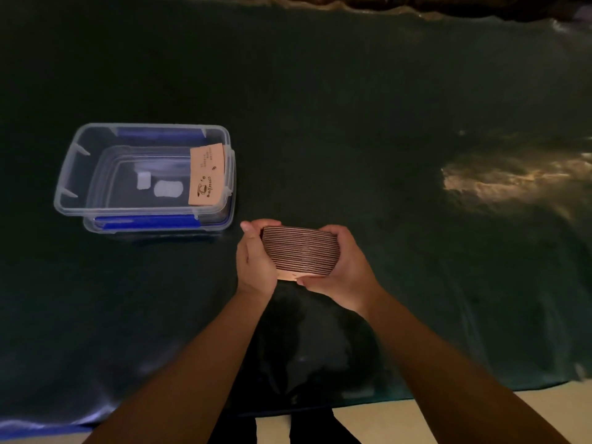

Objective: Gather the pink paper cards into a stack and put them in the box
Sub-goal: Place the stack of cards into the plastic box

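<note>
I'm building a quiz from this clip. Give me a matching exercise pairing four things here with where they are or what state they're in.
Column 1:
1. stack of cards
2. single card
3. clear box
4. left hand

Column 2:
A. open, sitting on its lid
B. leaning inside the box, at its right wall
C. pressed against the stack's left side
D. held between both hands

Pairs: 1-D, 2-B, 3-A, 4-C. The right hand cups the other side.

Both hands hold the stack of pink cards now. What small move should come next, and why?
Probably carry the stack leftward and away, toward the clear box. The left hand and right hand already press it from both sides, edges look squared, and no loose cards show on the dark cloth. The box is open, with one card inside.
</note>
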Tool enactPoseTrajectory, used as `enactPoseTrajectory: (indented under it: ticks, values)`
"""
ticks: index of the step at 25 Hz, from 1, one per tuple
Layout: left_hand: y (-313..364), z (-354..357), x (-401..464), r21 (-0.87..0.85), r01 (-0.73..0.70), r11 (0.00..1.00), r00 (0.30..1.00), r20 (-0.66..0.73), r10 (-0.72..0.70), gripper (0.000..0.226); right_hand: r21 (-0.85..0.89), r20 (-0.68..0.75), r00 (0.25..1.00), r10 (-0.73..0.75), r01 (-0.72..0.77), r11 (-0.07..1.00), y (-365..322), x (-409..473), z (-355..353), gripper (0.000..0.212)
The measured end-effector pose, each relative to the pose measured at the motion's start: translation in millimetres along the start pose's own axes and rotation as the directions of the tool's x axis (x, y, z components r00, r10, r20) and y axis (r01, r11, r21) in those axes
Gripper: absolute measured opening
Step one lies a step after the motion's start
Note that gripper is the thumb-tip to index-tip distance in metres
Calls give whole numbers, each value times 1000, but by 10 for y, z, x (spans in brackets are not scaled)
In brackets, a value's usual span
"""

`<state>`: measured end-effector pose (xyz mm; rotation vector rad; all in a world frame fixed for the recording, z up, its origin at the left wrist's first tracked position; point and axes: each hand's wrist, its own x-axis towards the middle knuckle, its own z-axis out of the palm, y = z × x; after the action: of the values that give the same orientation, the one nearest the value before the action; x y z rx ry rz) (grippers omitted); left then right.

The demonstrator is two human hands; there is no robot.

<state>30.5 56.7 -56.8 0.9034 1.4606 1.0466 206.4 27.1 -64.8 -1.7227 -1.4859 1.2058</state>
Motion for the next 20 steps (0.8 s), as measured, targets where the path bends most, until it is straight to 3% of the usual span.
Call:
enactPoseTrajectory:
  ticks: [5,7,10,11,13,16,20]
  values:
    - [209,-158,-19,-61,-71,996,975,208,82,60,110,1,999,40,-39,993,-220,-50,-196,92]
    - [386,-232,-1,-131,2,991,966,257,32,63,201,1,999,47,-46,978,-364,-36,-273,90]
    - [606,-296,-1,-255,145,956,946,320,-58,101,391,25,996,89,-92,916,-591,-18,-307,91]
    - [641,-306,-33,-259,173,950,935,347,-76,104,441,43,993,110,-117,890,-667,-28,-297,90]
    - [686,-285,-132,-241,188,952,917,390,-82,87,520,90,986,141,-167,837,-828,-32,-271,87]
    - [764,-281,-269,-318,227,920,928,359,-105,77,574,152,974,168,-225,787,-1052,-32,-216,94]
    - [997,-496,-322,-397,178,901,965,249,-80,76,543,202,969,145,-234,807,-1438,-11,-75,96]
